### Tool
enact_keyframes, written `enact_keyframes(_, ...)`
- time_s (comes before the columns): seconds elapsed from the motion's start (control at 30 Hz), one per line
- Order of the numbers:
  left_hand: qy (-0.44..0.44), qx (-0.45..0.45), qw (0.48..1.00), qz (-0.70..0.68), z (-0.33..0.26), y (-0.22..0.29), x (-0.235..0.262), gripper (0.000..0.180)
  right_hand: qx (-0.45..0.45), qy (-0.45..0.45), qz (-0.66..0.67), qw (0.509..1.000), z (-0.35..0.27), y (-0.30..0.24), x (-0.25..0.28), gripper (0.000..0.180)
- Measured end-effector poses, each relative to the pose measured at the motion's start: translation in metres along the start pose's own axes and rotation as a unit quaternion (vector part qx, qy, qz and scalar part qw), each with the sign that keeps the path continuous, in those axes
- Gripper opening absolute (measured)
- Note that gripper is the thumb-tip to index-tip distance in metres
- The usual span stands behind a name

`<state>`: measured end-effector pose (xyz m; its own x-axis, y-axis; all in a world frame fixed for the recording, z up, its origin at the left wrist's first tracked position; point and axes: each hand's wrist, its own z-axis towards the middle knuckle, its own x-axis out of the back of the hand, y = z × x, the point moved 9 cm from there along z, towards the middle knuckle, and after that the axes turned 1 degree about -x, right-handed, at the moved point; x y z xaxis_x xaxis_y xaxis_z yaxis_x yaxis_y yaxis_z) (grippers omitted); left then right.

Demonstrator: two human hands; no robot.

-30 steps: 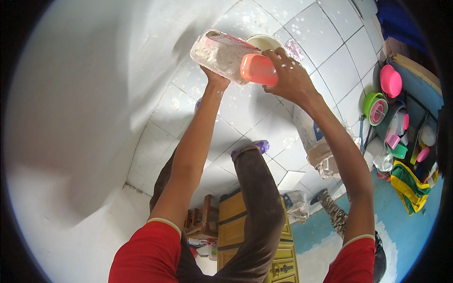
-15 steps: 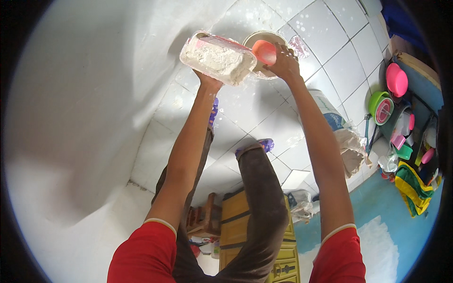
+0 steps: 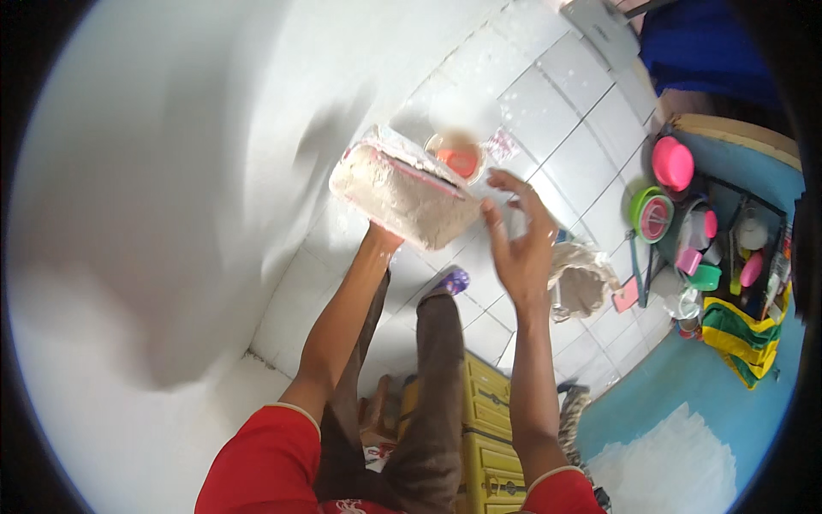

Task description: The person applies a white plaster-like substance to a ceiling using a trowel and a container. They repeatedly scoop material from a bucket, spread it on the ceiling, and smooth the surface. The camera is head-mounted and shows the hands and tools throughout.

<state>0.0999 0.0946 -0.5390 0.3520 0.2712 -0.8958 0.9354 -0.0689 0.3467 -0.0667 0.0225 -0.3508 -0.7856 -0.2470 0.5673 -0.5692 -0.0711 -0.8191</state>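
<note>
My left hand (image 3: 385, 237) supports a rectangular tub (image 3: 377, 141) from beneath, its fingers mostly hidden under the base. Pale, thick plaster-like paste (image 3: 402, 201) coats the tub's inside, and a thin dark and pink strip shows along the far side; what it is I cannot tell. By the tub's right end my right hand (image 3: 524, 244) is open, fingers spread, nothing in them. Beyond the tub stands a round bucket (image 3: 481, 160) on the floor, with an orange-red cup (image 3: 458, 161) inside it.
An open sack (image 3: 584, 287) stands right of my right hand. Further right are a pink bowl (image 3: 673, 163), a green basin (image 3: 638, 210) and a striped yellow-green bag (image 3: 747, 343). A white wall (image 3: 171, 214) rises at left; a yellow cabinet (image 3: 492, 403) is near my legs.
My right hand has let go of the orange-red cup, leaving it in the bucket, and come back toward me beside the tub. The tub sits lower in view and is tilted differently.
</note>
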Motion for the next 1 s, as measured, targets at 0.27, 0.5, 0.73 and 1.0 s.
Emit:
enact_keyframes(0.27, -0.154, -0.103, 0.982, -0.019, -0.076, 0.055, -0.291, 0.056, 0.226, -0.048, -0.157, 0.960, -0.029, -0.230, 0.138, 0.041)
enact_keyframes(0.5, -0.148, -0.117, 0.972, -0.137, -0.137, 0.076, -0.395, 0.051, 0.274, -0.153, -0.182, 0.932, -0.078, -0.356, 0.211, 0.043)
enact_keyframes(0.73, 0.033, -0.117, 0.986, -0.110, -0.202, 0.100, -0.419, 0.060, 0.264, -0.155, -0.198, 0.931, -0.144, -0.400, 0.214, 0.043)
enact_keyframes(1.0, -0.035, -0.135, 0.974, -0.176, -0.272, 0.108, -0.485, 0.073, 0.306, -0.111, -0.179, 0.928, -0.184, -0.452, 0.251, 0.028)
